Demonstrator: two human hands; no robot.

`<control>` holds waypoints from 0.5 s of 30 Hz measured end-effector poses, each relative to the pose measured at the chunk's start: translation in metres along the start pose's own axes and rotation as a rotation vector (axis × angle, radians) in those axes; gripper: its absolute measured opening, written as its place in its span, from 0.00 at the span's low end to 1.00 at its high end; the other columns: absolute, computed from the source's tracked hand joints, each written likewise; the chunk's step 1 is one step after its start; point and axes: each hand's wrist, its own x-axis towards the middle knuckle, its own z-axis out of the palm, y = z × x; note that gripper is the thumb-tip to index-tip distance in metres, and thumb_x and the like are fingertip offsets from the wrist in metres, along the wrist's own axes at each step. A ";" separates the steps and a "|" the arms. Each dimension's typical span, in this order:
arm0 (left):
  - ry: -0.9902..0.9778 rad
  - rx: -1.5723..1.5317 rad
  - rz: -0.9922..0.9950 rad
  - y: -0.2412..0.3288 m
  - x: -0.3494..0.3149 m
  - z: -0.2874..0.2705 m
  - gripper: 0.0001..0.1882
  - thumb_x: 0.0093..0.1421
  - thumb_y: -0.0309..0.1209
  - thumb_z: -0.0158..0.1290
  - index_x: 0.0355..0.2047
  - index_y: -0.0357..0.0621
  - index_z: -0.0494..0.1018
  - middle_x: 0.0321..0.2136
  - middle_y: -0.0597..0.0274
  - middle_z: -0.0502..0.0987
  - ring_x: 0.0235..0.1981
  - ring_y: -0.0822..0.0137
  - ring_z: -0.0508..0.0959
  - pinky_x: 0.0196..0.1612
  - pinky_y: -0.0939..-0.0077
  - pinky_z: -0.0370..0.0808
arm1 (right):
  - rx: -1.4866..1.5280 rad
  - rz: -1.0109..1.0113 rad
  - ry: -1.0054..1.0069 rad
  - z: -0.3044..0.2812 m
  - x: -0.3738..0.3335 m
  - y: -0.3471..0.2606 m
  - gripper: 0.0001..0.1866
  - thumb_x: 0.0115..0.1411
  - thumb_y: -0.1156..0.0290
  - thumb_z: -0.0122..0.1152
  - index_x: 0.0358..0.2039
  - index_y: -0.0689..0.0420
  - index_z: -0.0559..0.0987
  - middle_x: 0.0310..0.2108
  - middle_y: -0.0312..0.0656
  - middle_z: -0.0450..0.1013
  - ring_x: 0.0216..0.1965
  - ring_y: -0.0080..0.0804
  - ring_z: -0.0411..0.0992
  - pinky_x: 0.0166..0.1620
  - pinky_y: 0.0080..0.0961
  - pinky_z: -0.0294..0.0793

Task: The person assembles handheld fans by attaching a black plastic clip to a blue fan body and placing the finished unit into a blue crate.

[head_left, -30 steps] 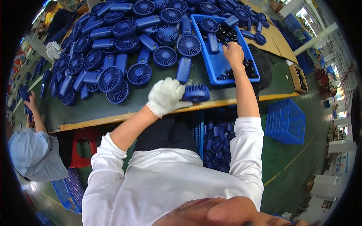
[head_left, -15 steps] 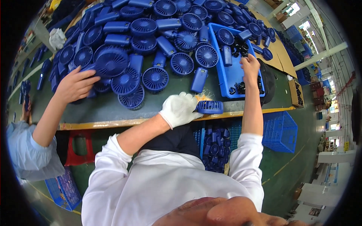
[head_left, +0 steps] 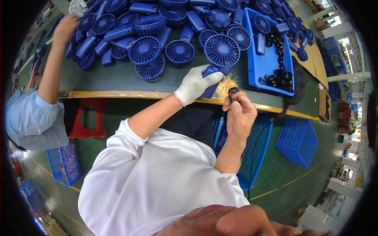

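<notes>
My left hand (head_left: 192, 85), in a white glove, is closed around the handle of a blue handheld fan (head_left: 221, 51). The round grille of this fan faces up and points away from me, above the table's front edge. Just to the right, my bare right hand (head_left: 241, 114) pinches a small black curved part (head_left: 233, 91) close to the lower end of the fan's handle. Between the hands, a patch of frayed yellowish strands (head_left: 225, 85) shows at the table edge. Many more blue handheld fans (head_left: 144, 50) lie heaped on the table beyond my hands.
A blue tray (head_left: 256, 63) at the right holds black parts (head_left: 280, 76) and a fan. At the left, a co-worker's arm (head_left: 57, 59) reaches over the table. Blue crates (head_left: 297, 141) and a red stool (head_left: 89, 120) stand below the table's wooden edge (head_left: 130, 95).
My right hand has come from the tray toward my left hand with a black part. The left hand has turned the fan grille-up. The co-worker's hand has moved away from the heap, up and left.
</notes>
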 end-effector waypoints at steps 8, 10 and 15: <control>-0.076 0.677 0.134 0.015 -0.018 0.023 0.22 0.49 0.51 0.57 0.28 0.43 0.79 0.24 0.52 0.79 0.28 0.51 0.80 0.30 0.64 0.75 | 0.026 0.143 0.054 -0.005 -0.001 0.015 0.10 0.61 0.72 0.64 0.35 0.68 0.78 0.24 0.40 0.75 0.19 0.22 0.70 0.19 0.18 0.70; -0.108 0.654 0.117 0.020 -0.017 0.028 0.21 0.47 0.51 0.58 0.28 0.45 0.80 0.25 0.52 0.80 0.28 0.50 0.80 0.31 0.64 0.76 | 0.020 0.143 0.055 -0.015 -0.002 0.019 0.09 0.61 0.72 0.64 0.34 0.67 0.78 0.24 0.40 0.75 0.19 0.22 0.70 0.19 0.18 0.70; -0.103 0.638 0.134 0.008 -0.009 0.028 0.19 0.48 0.49 0.58 0.26 0.46 0.79 0.24 0.55 0.80 0.28 0.53 0.80 0.31 0.65 0.75 | -0.049 0.000 0.095 -0.025 0.006 0.017 0.06 0.57 0.78 0.65 0.30 0.70 0.81 0.38 0.45 0.72 0.26 0.25 0.71 0.25 0.16 0.72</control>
